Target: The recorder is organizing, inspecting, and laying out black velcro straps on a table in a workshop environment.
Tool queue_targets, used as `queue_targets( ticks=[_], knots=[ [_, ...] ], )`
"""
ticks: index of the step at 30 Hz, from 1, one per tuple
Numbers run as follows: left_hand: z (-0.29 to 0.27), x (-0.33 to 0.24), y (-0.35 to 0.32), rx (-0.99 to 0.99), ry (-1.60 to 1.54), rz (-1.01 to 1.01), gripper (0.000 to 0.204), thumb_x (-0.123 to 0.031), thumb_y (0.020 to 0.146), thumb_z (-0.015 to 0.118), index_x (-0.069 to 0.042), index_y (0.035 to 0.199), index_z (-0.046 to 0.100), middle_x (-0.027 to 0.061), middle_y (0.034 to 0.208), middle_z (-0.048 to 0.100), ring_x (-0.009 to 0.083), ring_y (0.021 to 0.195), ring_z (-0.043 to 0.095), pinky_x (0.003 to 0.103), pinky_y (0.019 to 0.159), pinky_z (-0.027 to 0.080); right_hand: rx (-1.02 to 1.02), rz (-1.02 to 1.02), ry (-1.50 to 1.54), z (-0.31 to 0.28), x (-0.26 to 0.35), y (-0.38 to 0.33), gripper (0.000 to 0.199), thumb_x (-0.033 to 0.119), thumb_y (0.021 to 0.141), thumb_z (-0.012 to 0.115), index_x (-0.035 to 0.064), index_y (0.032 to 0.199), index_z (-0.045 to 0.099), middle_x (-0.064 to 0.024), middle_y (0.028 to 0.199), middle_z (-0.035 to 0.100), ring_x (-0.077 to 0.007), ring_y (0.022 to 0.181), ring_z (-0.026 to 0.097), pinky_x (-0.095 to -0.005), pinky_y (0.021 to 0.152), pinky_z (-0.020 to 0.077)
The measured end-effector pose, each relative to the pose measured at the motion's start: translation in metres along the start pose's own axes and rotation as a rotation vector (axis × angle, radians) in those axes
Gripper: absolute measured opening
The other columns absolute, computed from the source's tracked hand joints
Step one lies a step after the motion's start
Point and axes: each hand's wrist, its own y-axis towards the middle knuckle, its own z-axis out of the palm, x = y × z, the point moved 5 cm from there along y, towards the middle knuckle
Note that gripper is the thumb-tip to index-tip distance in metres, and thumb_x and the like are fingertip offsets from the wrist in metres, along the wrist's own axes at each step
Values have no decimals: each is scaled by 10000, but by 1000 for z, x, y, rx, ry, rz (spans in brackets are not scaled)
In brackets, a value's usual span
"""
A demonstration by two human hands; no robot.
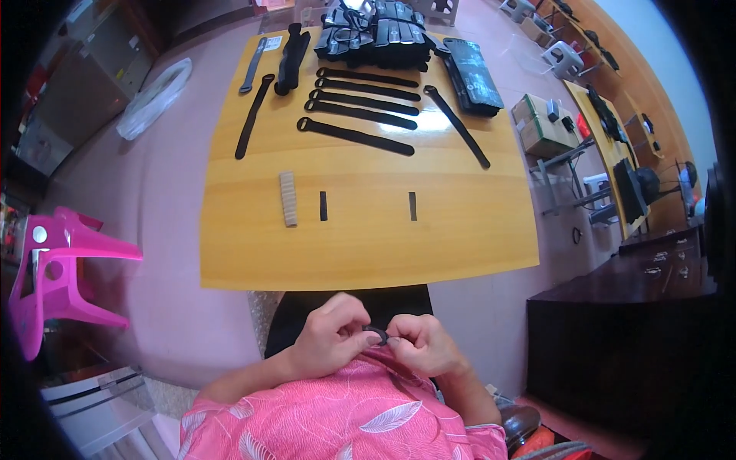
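Note:
Both my hands meet close to my body, below the near edge of the wooden table (368,245). My left hand (333,333) and my right hand (422,343) pinch a small black looped piece (376,332) between their fingertips, just above my pink patterned shirt. On the table lie several long black straps (356,115) in a row, one more strap (457,126) set at an angle to the right, and two short black strips (323,205) nearer me. A beige ribbed strip (288,198) lies to their left.
A pile of black gear (376,34) and a flat black pad (471,73) sit at the table's far end. A pink plastic chair (54,268) stands at left, a dark cabinet (621,337) at right, desks with monitors (629,188) beyond it.

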Motion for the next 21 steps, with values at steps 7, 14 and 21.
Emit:
queue_targets(
  ticks=[7,14,21],
  knots=[
    [0,-21,-4,108,129,130,68,-19,784,649,18,815,601,135,734,592,233,614,592,304,546,473,-10,-120,-30,5,10,5,75,21,765,527,-13,699,534,27,538,412,-29,512,356,-242,422,266],
    [7,-29,-4,218,200,247,52,8,774,610,32,809,580,160,753,573,303,681,587,354,596,487,55,-96,-130,4,7,-1,76,36,742,528,-31,730,562,-79,565,504,-92,551,480,-274,498,400],
    [12,-33,-7,290,259,221,80,17,786,588,40,851,549,179,767,550,341,702,579,384,596,477,43,-86,-89,4,6,-6,82,38,742,528,-34,731,566,-80,579,519,-88,558,478,-267,500,396]
  ],
)
